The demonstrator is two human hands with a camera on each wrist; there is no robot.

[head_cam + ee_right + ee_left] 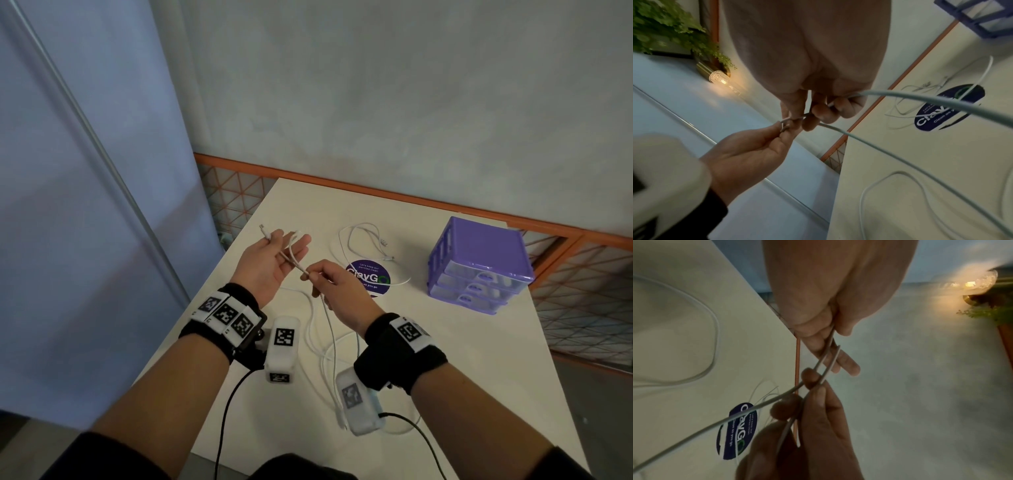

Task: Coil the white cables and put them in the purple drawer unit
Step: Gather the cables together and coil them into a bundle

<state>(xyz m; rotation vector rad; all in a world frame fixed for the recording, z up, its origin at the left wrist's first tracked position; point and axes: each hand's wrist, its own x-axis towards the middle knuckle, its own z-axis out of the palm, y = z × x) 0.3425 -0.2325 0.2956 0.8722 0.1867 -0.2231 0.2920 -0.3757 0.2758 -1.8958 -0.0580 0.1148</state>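
A white cable (pixel 294 259) is doubled between my two hands above the table's left part. My left hand (pixel 270 263) lies palm up and pinches the cable's looped end under its thumb, with one connector sticking out past the fingers. In the right wrist view, the left hand's fingertips (pixel 784 128) close on that loop. My right hand (pixel 334 281) pinches the strands just below, and the rest hangs in loose loops (pixel 327 329) onto the table. A second white cable (pixel 384 242) lies uncoiled further back. The purple drawer unit (pixel 479 263) stands at the right, drawers closed.
The white table (pixel 445 359) carries a round dark-blue sticker (pixel 368 277) partly under the second cable. An orange-framed mesh rail (pixel 376 195) runs behind the table, and a blue panel (pixel 85 205) stands to the left.
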